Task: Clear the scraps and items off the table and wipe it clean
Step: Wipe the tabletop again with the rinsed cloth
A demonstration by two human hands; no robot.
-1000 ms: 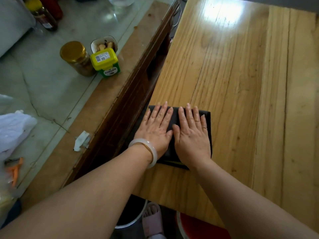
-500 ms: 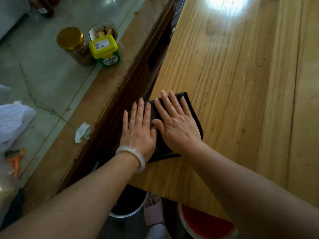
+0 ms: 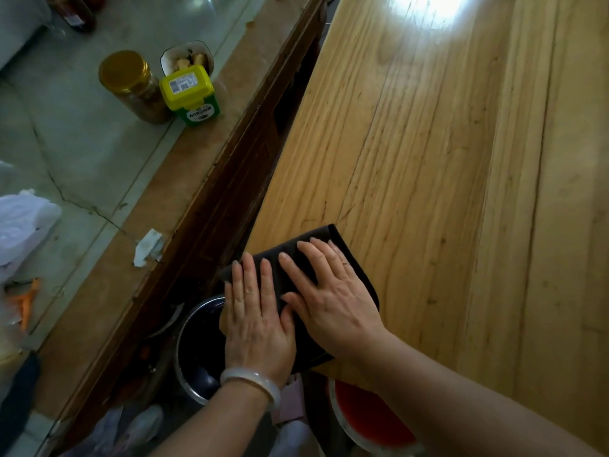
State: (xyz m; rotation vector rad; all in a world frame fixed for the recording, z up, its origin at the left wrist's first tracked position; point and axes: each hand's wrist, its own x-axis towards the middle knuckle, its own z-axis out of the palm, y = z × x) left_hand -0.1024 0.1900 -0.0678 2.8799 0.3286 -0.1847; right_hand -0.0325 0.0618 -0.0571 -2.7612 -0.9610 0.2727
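- both hands lie flat on a dark cloth (image 3: 309, 349), side by side, with the thumbs meeting in the middle.
- the left hand (image 3: 257, 324) has its fingers straight and a little spread, pressing down on the cloth's left part. it grips nothing, and a pale bracelet (image 3: 250, 382) sits on its wrist.
- the right hand (image 3: 333, 298) is likewise released, its straight fingers laid across the cloth and pointing up and to the left. it curls round nothing.
- the cloth lies folded under both palms at the near left corner of the wooden table (image 3: 428, 159). its left corner reaches past the table's edge by the left fingertips.
- beyond the right hand's fingertips the bare planks run on to a bright patch of glare.
- below the left palm, down past the table edge, a metal bowl (image 3: 194, 351) sits in shadow.
- under the right forearm is a red round thing with a pale rim (image 3: 369, 413). what it is cannot be told.
- to the left of the left hand runs a brown-edged counter (image 3: 108, 291), with a scrap of paper (image 3: 146, 247) on its border.
- farther ahead and left of the hands stand a gold-lidded jar (image 3: 128, 77), a yellow-lidded green container (image 3: 188, 90) touching it, and a small bowl of food (image 3: 188, 57) just behind.
- far left of the hands lie a white plastic bag (image 3: 23, 219) and something orange (image 3: 26, 301).
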